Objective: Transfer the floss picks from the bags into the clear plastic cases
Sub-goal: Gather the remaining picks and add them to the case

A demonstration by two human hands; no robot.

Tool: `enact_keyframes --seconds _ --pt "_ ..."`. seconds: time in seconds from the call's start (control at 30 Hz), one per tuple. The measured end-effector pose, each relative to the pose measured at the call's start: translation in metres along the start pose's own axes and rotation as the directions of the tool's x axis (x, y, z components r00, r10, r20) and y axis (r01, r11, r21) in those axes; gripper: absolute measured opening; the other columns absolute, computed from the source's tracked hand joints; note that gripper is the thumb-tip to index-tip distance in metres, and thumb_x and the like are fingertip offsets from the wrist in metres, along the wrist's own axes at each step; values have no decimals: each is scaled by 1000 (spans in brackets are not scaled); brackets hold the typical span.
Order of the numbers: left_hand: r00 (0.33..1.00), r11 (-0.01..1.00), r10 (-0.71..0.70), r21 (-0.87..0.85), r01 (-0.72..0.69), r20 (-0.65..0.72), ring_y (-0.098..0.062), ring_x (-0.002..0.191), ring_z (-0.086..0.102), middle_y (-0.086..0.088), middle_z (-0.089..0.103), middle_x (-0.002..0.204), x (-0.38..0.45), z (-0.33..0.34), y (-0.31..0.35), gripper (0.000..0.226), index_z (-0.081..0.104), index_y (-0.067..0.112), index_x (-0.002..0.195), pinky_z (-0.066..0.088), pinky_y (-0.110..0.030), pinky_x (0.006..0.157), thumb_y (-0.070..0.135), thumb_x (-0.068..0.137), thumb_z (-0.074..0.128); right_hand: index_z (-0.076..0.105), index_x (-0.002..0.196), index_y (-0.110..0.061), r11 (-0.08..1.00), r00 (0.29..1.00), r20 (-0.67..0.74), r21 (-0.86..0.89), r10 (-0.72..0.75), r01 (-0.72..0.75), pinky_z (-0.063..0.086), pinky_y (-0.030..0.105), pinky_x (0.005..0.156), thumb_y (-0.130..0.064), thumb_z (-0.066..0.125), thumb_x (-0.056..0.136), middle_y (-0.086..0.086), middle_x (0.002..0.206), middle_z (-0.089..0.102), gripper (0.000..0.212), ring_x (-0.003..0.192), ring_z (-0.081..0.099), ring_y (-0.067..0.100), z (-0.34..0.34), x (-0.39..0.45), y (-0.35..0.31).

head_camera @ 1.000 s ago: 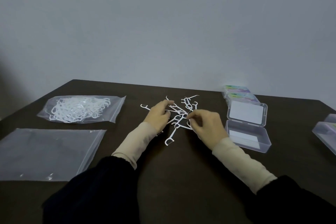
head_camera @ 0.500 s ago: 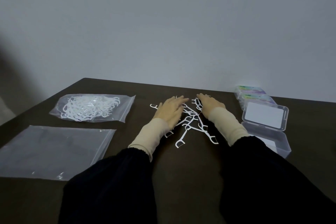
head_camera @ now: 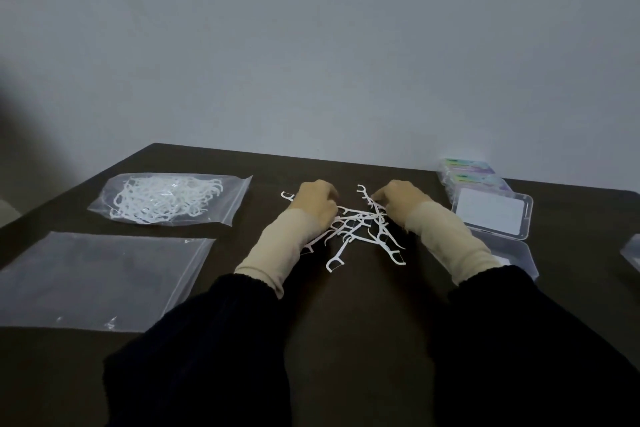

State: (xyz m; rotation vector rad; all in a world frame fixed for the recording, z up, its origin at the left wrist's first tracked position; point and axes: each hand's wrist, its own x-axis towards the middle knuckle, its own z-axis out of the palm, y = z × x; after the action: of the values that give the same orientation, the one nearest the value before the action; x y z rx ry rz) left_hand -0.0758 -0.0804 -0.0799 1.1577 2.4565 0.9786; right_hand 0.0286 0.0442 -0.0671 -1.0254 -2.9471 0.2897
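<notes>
A loose pile of white floss picks (head_camera: pixel 360 229) lies on the dark table (head_camera: pixel 346 305) between my hands. My left hand (head_camera: pixel 317 201) sits at the pile's left far edge, its fingers curled down onto the picks. My right hand (head_camera: pixel 398 199) sits at the right far edge, its fingertips curled against a pick. A zip bag full of floss picks (head_camera: pixel 166 199) lies at the left. An open clear plastic case (head_camera: pixel 512 253) stands to the right of my right forearm, its lid (head_camera: pixel 491 213) laid back.
A flat empty zip bag (head_camera: pixel 97 277) lies at the near left. Stacked closed cases with coloured labels (head_camera: pixel 467 173) stand behind the open case. Another clear case (head_camera: pixel 632 251) shows at the right edge. A grey wall rises behind the table.
Both hands have moved from the pile's near side to its far side, and their fingers have curled in against the picks. The view has shifted slightly.
</notes>
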Motion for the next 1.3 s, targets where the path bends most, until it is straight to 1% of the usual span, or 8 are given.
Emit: enact_keyframes --seconds 0.17,0.27,0.33,0.47,0.53,0.73,0.93,1.3 --pt "999 993 -4 114 -1 40 -23 118 51 -8 57 127 -8 -21 -14 34 57 13 121 39 -29 100 22 89 56 66 101 -7 997 996 93 73 -11 5 46 35 90 -41 56 88 8 109 63 37 101 57 24 -10 -13 5" --pt "988 961 -77 273 38 135 -24 128 37 -7 47 134 -19 -31 -16 70 50 14 129 32 -33 103 60 77 61 45 60 -10 1000 986 168 21 -23 20 32 27 56 -57 68 72 2 67 44 54 62 42 14 -15 -28 3" --pt "973 936 -103 352 25 205 -24 133 26 -8 37 139 -27 -33 -14 90 44 17 135 27 -35 107 70 65 63 51 68 -7 999 979 198 6 -38 38 34 27 60 -56 73 67 2 75 43 53 68 43 14 -16 -35 2" --pt "962 912 -26 400 -88 271 -23 136 22 -6 31 144 -34 -27 -11 100 35 15 141 24 -36 111 61 61 74 60 113 1 992 974 190 52 -124 116 42 31 91 -44 74 73 13 108 58 62 107 54 26 -15 -41 -5" --pt "965 939 39 320 -125 260 -20 131 33 -4 38 140 -33 -24 -12 93 39 15 138 29 -30 108 52 62 79 59 122 -5 985 974 163 98 -157 142 41 23 89 -33 73 77 8 117 61 55 110 55 22 -13 -45 -10" --pt "964 983 173 25 -182 202 -17 115 55 -4 59 122 -33 -20 -13 67 53 12 125 42 -24 99 16 65 83 65 113 -12 965 969 63 129 -239 230 40 15 77 -19 74 77 6 108 65 38 90 56 12 -9 -48 -12" --pt "994 964 91 247 -104 61 -11 95 52 4 53 100 -33 -22 -17 76 59 14 114 45 -26 89 53 53 83 65 109 -13 988 988 57 53 -145 142 48 34 91 -33 76 73 4 109 64 42 102 60 23 -6 -47 -5" --pt "988 973 151 169 -156 44 -10 74 61 0 66 79 -32 -22 -14 19 72 11 92 49 -20 80 12 74 77 62 83 -16 987 990 -21 79 -138 139 51 37 84 -8 64 83 9 101 62 8 93 62 27 1 -48 -23"
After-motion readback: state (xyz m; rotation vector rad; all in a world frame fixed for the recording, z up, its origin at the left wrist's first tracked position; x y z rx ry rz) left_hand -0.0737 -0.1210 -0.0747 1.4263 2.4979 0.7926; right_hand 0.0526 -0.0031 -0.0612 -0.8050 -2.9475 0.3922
